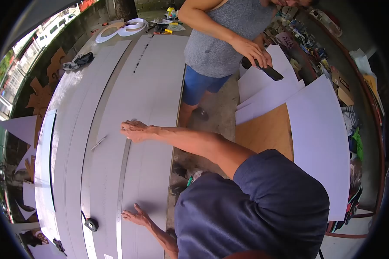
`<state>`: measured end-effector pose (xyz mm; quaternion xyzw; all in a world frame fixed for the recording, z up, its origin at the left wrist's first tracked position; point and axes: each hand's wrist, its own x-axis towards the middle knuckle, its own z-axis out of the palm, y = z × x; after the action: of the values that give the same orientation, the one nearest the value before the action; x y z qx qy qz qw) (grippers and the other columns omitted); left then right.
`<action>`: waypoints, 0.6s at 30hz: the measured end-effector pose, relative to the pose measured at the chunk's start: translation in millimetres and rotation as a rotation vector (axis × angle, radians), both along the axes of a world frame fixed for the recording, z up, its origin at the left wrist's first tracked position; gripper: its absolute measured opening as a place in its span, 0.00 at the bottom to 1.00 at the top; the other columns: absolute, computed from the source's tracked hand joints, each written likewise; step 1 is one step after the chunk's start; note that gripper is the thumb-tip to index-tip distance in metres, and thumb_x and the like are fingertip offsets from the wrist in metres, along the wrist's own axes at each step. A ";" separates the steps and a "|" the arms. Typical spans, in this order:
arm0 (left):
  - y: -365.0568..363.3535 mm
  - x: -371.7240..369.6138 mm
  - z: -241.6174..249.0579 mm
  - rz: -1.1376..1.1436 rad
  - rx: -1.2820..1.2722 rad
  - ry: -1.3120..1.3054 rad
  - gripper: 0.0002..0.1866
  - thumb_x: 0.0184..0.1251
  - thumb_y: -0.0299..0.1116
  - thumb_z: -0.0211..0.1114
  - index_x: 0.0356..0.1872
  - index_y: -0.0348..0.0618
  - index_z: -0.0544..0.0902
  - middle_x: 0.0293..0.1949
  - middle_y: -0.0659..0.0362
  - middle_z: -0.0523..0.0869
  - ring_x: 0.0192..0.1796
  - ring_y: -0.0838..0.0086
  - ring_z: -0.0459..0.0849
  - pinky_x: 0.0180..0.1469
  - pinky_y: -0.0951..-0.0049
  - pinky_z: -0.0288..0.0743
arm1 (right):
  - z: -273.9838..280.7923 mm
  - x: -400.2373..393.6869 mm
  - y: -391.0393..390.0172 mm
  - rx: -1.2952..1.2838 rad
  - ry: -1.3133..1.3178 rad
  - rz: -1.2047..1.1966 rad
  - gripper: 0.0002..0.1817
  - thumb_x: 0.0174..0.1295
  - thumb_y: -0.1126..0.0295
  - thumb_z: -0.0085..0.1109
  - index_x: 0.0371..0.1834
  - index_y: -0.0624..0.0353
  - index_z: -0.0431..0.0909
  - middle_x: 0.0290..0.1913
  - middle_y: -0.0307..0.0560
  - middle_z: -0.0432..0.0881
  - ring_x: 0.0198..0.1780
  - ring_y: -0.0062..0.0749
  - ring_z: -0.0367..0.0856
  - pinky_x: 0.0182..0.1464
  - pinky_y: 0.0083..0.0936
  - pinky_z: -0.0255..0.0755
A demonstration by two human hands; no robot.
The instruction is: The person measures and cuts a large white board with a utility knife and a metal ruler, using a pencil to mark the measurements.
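My right hand [135, 131] is closed in a loose fist at the far end of a long metal straightedge [122, 181], on a large pale grey sheet [153, 151]. What its fingers hold, if anything, is hidden. Nearer the bottom of the view, my left hand [137, 216] lies flat with fingers spread, its fingertips at the straightedge. Left of my right hand rests a thin, pen-like tool [99, 142]. A black tape measure [91, 224] sits beyond my left hand, at a second pale strip [86, 203].
Another person [227, 39] stands at the sheet's right side, holding a dark phone [270, 72]. White sheets [320, 142] and a brown board [266, 134] lie behind me. Round cutouts [132, 28], a dark cloth [78, 61] and assorted tools are at the table's far end.
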<state>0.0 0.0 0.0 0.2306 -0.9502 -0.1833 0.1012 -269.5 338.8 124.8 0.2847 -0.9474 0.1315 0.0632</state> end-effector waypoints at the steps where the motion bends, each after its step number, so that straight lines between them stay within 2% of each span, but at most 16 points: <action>1: 1.9 -10.0 2.1 -0.062 -0.036 0.044 0.45 0.67 0.60 0.63 0.71 0.29 0.66 0.75 0.39 0.61 0.76 0.40 0.56 0.73 0.43 0.57 | -24.1 4.3 2.3 -0.014 0.080 0.002 0.10 0.64 0.67 0.59 0.45 0.58 0.76 0.49 0.45 0.72 0.50 0.41 0.69 0.54 0.36 0.70; 2: 2.9 -18.6 2.1 -0.121 -0.072 0.082 0.43 0.68 0.58 0.62 0.70 0.28 0.67 0.74 0.39 0.61 0.76 0.41 0.57 0.73 0.44 0.57 | -47.9 8.8 4.5 -0.028 0.162 0.002 0.07 0.65 0.69 0.56 0.42 0.58 0.76 0.45 0.45 0.72 0.46 0.41 0.70 0.51 0.35 0.71; 3: 6.3 -27.6 8.0 -0.134 -0.122 0.104 0.42 0.69 0.58 0.60 0.70 0.29 0.66 0.75 0.39 0.60 0.77 0.42 0.56 0.74 0.45 0.55 | -62.1 34.3 29.0 -0.197 0.064 -0.022 0.06 0.66 0.69 0.54 0.41 0.59 0.75 0.43 0.45 0.72 0.45 0.40 0.70 0.49 0.35 0.70; 4: 37.9 -17.3 -10.9 -0.149 -0.127 0.078 0.42 0.71 0.59 0.58 0.71 0.30 0.66 0.75 0.39 0.59 0.77 0.43 0.55 0.75 0.46 0.53 | -76.2 60.7 53.4 -0.374 -0.023 -0.043 0.05 0.67 0.70 0.52 0.39 0.60 0.74 0.40 0.46 0.72 0.45 0.40 0.70 0.48 0.35 0.69; 7: 58.8 -2.6 -16.3 -0.144 -0.190 0.055 0.41 0.75 0.59 0.50 0.72 0.31 0.64 0.76 0.42 0.58 0.78 0.46 0.52 0.78 0.50 0.47 | -65.4 208.6 106.9 -0.447 0.143 -0.192 0.05 0.67 0.72 0.56 0.36 0.54 0.70 0.34 0.43 0.68 0.38 0.34 0.70 0.48 0.28 0.67; 8: 57.2 -4.5 -8.8 -0.139 -0.218 0.035 0.41 0.75 0.60 0.49 0.72 0.31 0.63 0.76 0.42 0.58 0.78 0.47 0.52 0.78 0.50 0.47 | -116.3 256.2 132.5 -0.016 0.263 -0.235 0.04 0.67 0.72 0.53 0.36 0.59 0.72 0.36 0.47 0.71 0.41 0.38 0.71 0.51 0.30 0.68; 9: 60.7 -1.4 -5.4 -0.134 -0.238 0.007 0.41 0.75 0.60 0.48 0.73 0.31 0.63 0.76 0.42 0.58 0.78 0.47 0.52 0.78 0.51 0.46 | -135.6 308.7 155.8 -0.061 0.057 -0.335 0.09 0.68 0.70 0.51 0.31 0.62 0.71 0.37 0.49 0.73 0.42 0.40 0.74 0.54 0.30 0.67; 11: 60.5 -1.1 -7.7 -0.146 -0.224 0.001 0.41 0.76 0.60 0.47 0.73 0.32 0.63 0.76 0.43 0.58 0.79 0.47 0.52 0.78 0.50 0.46 | -150.1 402.4 194.2 0.151 -0.648 -0.431 0.13 0.60 0.71 0.53 0.36 0.73 0.80 0.31 0.60 0.82 0.33 0.54 0.85 0.38 0.46 0.78; 12: 58.5 -0.2 -9.2 -0.151 -0.224 -0.005 0.41 0.75 0.61 0.47 0.73 0.32 0.63 0.77 0.43 0.58 0.79 0.47 0.52 0.78 0.50 0.46 | -130.1 440.0 203.4 -0.114 -1.187 -0.842 0.16 0.58 0.68 0.55 0.36 0.74 0.80 0.32 0.62 0.85 0.32 0.54 0.88 0.28 0.45 0.79; 13: 57.0 -1.7 -10.0 -0.156 -0.228 -0.008 0.41 0.75 0.61 0.47 0.73 0.32 0.62 0.77 0.43 0.57 0.79 0.47 0.52 0.78 0.50 0.45 | -147.8 479.6 215.5 -0.038 -1.375 -0.923 0.16 0.61 0.64 0.58 0.40 0.69 0.83 0.37 0.61 0.85 0.34 0.45 0.86 0.30 0.40 0.80; 14: 54.4 -4.7 -10.9 -0.150 -0.219 -0.016 0.40 0.75 0.59 0.49 0.72 0.31 0.64 0.76 0.43 0.59 0.78 0.46 0.52 0.78 0.50 0.47 | -128.2 501.4 217.3 0.048 -1.550 -0.931 0.17 0.60 0.64 0.62 0.44 0.67 0.83 0.38 0.60 0.85 0.35 0.45 0.86 0.33 0.38 0.80; 16: 52.4 -3.0 0.4 -0.139 -0.165 -0.047 0.37 0.75 0.54 0.54 0.71 0.30 0.65 0.75 0.41 0.60 0.77 0.46 0.56 0.76 0.51 0.53 | -145.8 551.7 227.2 -0.095 -1.549 -1.160 0.20 0.60 0.61 0.63 0.49 0.66 0.81 0.40 0.57 0.86 0.38 0.44 0.87 0.35 0.35 0.80; 17: 54.6 -4.0 5.4 -0.132 -0.137 -0.057 0.36 0.75 0.51 0.56 0.71 0.30 0.66 0.75 0.40 0.61 0.76 0.46 0.59 0.75 0.51 0.56 | -144.5 547.6 232.2 -0.065 -1.628 -1.073 0.20 0.61 0.61 0.62 0.50 0.66 0.81 0.40 0.57 0.86 0.38 0.43 0.87 0.35 0.35 0.80; 18: 58.3 -4.7 3.7 -0.166 -0.043 0.082 0.32 0.74 0.45 0.59 0.69 0.29 0.69 0.70 0.39 0.67 0.71 0.48 0.66 0.70 0.53 0.63 | -128.2 533.8 236.2 -0.033 -1.698 -0.988 0.20 0.62 0.62 0.60 0.51 0.66 0.80 0.40 0.56 0.86 0.38 0.43 0.87 0.35 0.35 0.80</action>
<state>-4.7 58.3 3.7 0.1411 -0.9649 -0.1798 0.1297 264.2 575.0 -3.4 -0.3335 -0.6886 0.2645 -0.5871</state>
